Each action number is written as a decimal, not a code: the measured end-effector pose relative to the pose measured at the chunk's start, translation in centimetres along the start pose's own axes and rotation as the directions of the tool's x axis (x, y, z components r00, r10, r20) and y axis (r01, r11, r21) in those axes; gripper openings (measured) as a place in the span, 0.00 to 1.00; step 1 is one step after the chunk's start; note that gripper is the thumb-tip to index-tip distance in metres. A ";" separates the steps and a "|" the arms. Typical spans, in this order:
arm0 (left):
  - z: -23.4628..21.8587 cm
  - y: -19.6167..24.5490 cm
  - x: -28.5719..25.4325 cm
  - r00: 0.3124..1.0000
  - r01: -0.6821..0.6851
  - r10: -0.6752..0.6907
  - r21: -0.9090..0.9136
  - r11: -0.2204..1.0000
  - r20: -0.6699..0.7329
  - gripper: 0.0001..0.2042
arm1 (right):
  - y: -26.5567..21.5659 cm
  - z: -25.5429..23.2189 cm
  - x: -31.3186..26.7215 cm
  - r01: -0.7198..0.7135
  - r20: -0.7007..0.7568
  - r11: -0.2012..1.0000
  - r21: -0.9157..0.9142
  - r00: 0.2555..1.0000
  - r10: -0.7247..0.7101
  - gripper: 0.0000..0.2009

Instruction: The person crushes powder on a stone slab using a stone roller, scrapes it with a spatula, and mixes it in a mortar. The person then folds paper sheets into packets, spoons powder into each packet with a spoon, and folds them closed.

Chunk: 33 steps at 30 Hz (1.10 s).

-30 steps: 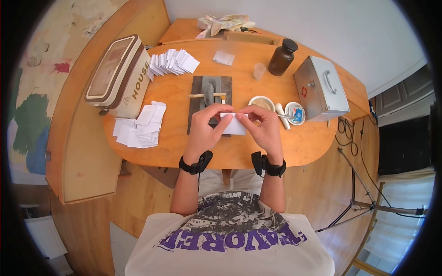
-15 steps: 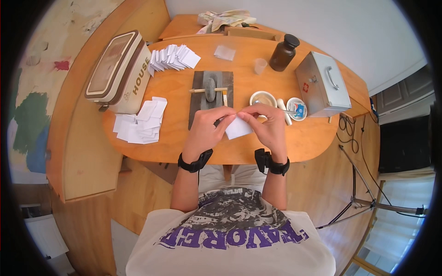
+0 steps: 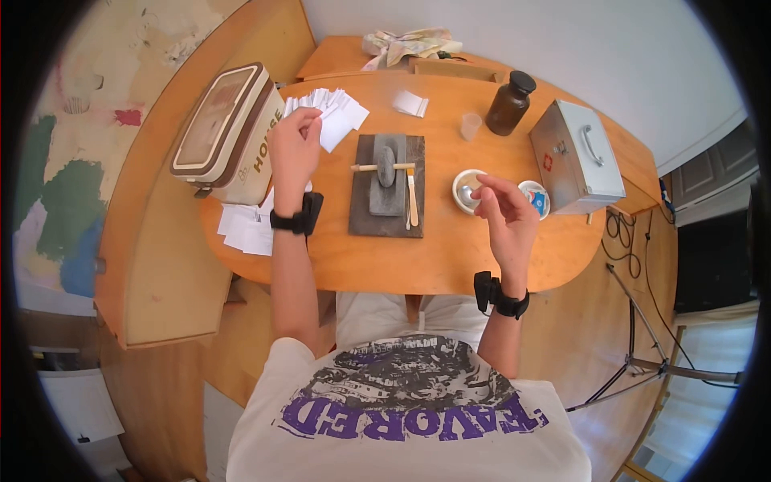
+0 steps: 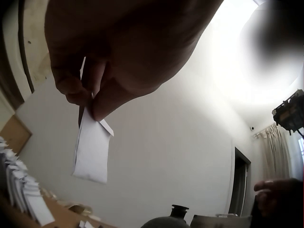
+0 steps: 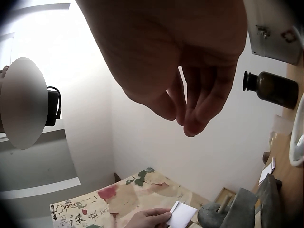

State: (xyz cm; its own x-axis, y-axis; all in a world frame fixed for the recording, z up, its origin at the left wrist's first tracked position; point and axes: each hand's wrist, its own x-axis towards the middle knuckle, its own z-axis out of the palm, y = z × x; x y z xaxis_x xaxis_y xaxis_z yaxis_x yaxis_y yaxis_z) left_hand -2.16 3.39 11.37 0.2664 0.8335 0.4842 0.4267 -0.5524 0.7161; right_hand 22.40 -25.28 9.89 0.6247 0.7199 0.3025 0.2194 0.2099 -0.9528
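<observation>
Since the earlier frames the 2 hands have parted, the left hand (image 3: 295,153) carrying off the folded packet (image 4: 93,152). Its thumb and fingers pinch the packet's upper end; the packet hangs in the air near the row of white packets (image 4: 26,187), apart from it. The right hand (image 3: 510,221), fingers loosely bent, holds nothing near the bowl (image 3: 454,189). The step seems to be adding 1 packet to the row; next calls for lowering it to the worktop (image 3: 377,265) and letting go.

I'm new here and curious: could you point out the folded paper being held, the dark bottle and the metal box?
Folded paper (image 4: 93,153), left wrist view: its flat face.
Dark bottle (image 3: 508,110), head view: its body.
Metal box (image 3: 564,170), head view: its side wall.
</observation>
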 end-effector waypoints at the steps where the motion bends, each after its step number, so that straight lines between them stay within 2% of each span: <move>1: 1.0 -1.6 1.7 1.000 -0.020 0.020 -0.001 1.000 0.003 0.09 | 0.0 0.0 -0.1 -0.024 0.018 1.000 -0.016 1.000 0.024 0.10; 2: 2.3 -3.2 3.3 1.000 -0.029 0.029 0.001 1.000 0.001 0.09 | 0.0 0.0 -0.3 -0.049 0.037 0.998 -0.033 0.998 0.051 0.10; 4: 5.2 -6.8 5.8 0.992 -0.101 0.087 0.168 0.981 0.088 0.09 | 0.2 0.1 -0.6 -0.053 0.049 0.998 -0.035 0.997 0.055 0.11; 5: 6.9 -8.8 6.7 0.992 -0.104 0.090 0.169 0.980 0.084 0.09 | 0.3 0.1 -0.7 -0.063 0.065 0.997 -0.043 0.996 0.065 0.11; 7: 9.7 -11.9 8.1 0.963 0.066 -0.075 0.045 0.997 0.257 0.09 | 0.2 -0.1 -0.9 -0.060 0.068 0.996 -0.059 0.996 0.064 0.11; 11: 11.4 -12.9 8.3 0.953 0.105 -0.131 0.108 0.989 0.272 0.07 | 0.2 -1.1 -1.1 -0.052 0.069 0.993 -0.105 0.996 0.059 0.11; 13: 11.7 -13.3 8.2 0.985 -0.112 0.066 0.305 0.946 0.157 0.06 | 0.0 -1.5 -1.3 -0.055 0.058 0.993 -0.107 0.996 0.061 0.11; 15: 12.1 -13.5 8.4 0.983 -0.134 0.080 0.354 0.926 0.164 0.05 | 0.0 -1.7 -1.3 -0.063 0.053 0.992 -0.107 0.996 0.069 0.11; 19: 11.7 -12.6 8.3 0.974 -0.183 0.088 0.500 0.846 0.208 0.03 | 0.4 -1.5 -1.2 -0.078 0.071 0.990 -0.116 0.994 0.087 0.12; 23: 11.2 -11.8 8.1 0.961 -0.228 0.100 0.540 0.810 0.257 0.05 | 1.0 -1.2 -1.2 -0.080 0.091 0.992 -0.094 0.992 0.089 0.12; 25: 10.6 -11.2 7.8 0.944 -0.268 0.102 0.549 0.791 0.313 0.10 | 1.1 -1.1 -1.2 -0.092 0.095 0.990 -0.105 0.990 0.102 0.12; 27: 9.6 -10.6 7.6 0.946 -0.260 0.095 0.551 0.793 0.309 0.12 | 1.2 -1.0 -1.2 -0.105 0.107 0.988 -0.115 0.987 0.118 0.12; 29: 7.8 -9.6 7.0 0.951 -0.242 0.078 0.561 0.792 0.300 0.13 | 1.6 -0.9 -1.2 -0.089 0.089 0.990 -0.108 0.991 0.099 0.11; 31: 5.1 -8.7 5.7 0.977 -0.193 0.121 0.498 0.846 0.174 0.13 | 2.2 -1.2 -1.3 -0.082 0.097 0.992 -0.099 0.991 0.091 0.10; 33: 1.4 -8.4 3.6 0.979 -0.158 0.078 0.453 0.877 0.189 0.12 | 3.0 -1.9 -1.4 -0.075 0.096 0.993 -0.090 0.992 0.084 0.09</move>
State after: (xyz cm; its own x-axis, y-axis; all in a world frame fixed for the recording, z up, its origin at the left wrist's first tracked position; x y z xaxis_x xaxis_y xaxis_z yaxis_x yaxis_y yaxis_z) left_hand -3.59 11.05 6.45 0.4576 0.7756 0.4348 0.7241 -0.6088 0.3241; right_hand 23.58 -26.91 6.69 0.5661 0.7950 0.2178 0.2384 0.0950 -0.9665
